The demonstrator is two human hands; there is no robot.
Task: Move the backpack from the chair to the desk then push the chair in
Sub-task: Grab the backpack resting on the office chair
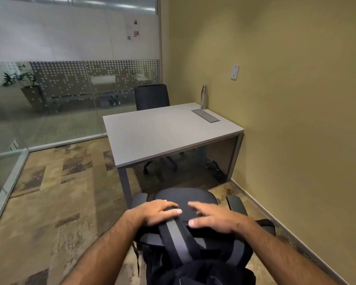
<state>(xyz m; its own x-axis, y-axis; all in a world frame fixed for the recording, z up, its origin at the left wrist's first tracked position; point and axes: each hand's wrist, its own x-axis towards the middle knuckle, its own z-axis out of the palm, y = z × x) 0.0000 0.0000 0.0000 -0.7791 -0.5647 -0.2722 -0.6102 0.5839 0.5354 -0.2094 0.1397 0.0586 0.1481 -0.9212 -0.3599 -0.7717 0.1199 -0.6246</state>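
Head view: left hand (159, 212) and right hand (211, 218) both flat, fingers spread, palms resting on top of the black backpack (185, 249), gripping nothing. Backpack sits under and just behind both hands, on the chair (185, 197). Surface (162, 130) well ahead of hands.

The table (162, 132) is lying almost wholly bare, offering open room across its near and left parts. Only a steel bottle (203, 97) is standing at its far right corner against the wall, with a grey cable hatch (206, 115) lying flush just beside it. A second chair (152, 97) is sitting beyond the far edge. The near chair (185, 197) is blocking the approach, standing apart from the table's near edge. Open carpet (60, 192) is stretching to the left.
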